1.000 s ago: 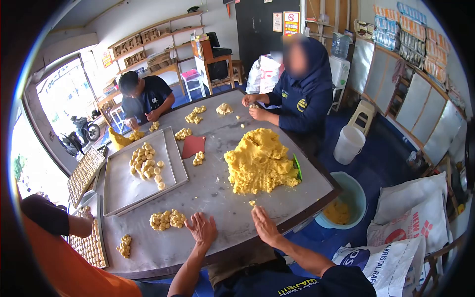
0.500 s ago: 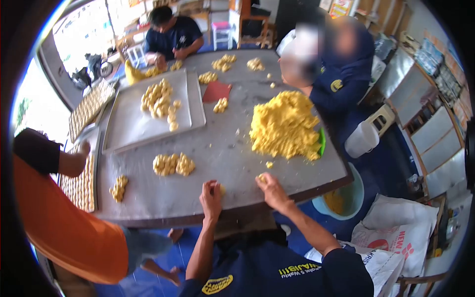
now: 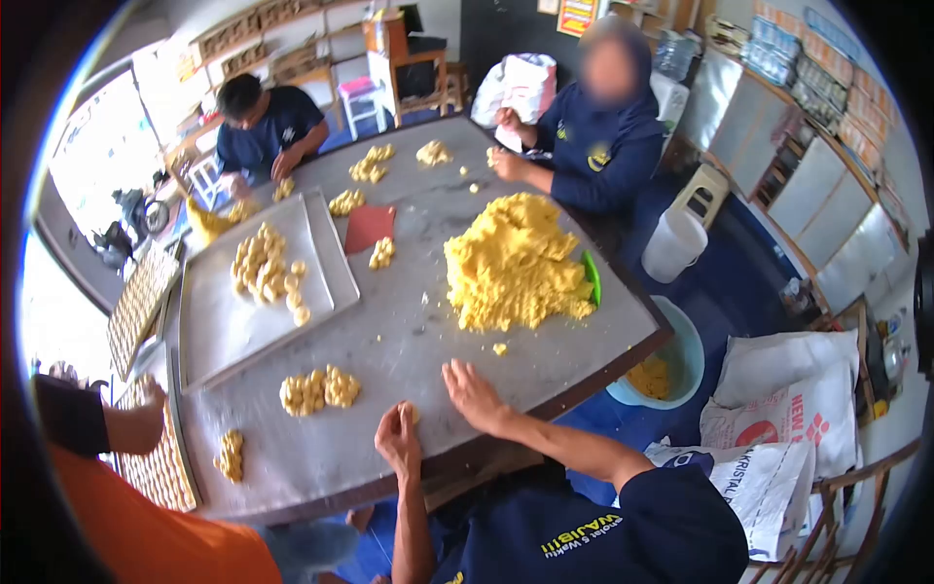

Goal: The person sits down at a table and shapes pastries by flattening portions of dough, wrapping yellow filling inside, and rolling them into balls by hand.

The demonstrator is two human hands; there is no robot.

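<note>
My left hand (image 3: 397,443) is at the table's near edge, its fingers pinched together. A small piece of yellow dough (image 3: 415,414) shows at its fingertips, mostly hidden by them. My right hand (image 3: 474,397) is stretched out over the tabletop just to the right, fingers extended, with nothing visible in it. Beyond it rises a big crumbly mound of yellow dough (image 3: 511,258), with a green scraper (image 3: 591,278) at its right side. A small dough crumb (image 3: 500,348) lies between the mound and my right hand. A cluster of dough balls (image 3: 319,389) sits left of my hands.
A metal tray (image 3: 209,336) with dough pieces stands on the metal table (image 3: 409,292). Co-workers sit at the far side (image 3: 268,131) and far right (image 3: 608,146); a person in orange (image 3: 165,521) stands left. A blue tub (image 3: 686,355) and sacks (image 3: 778,389) are on the right.
My right hand has opened from a pinch around a bit of dough and moved left, flattening over the table. My left hand stays pinched. The view has shifted; the right co-worker's hands are raised.
</note>
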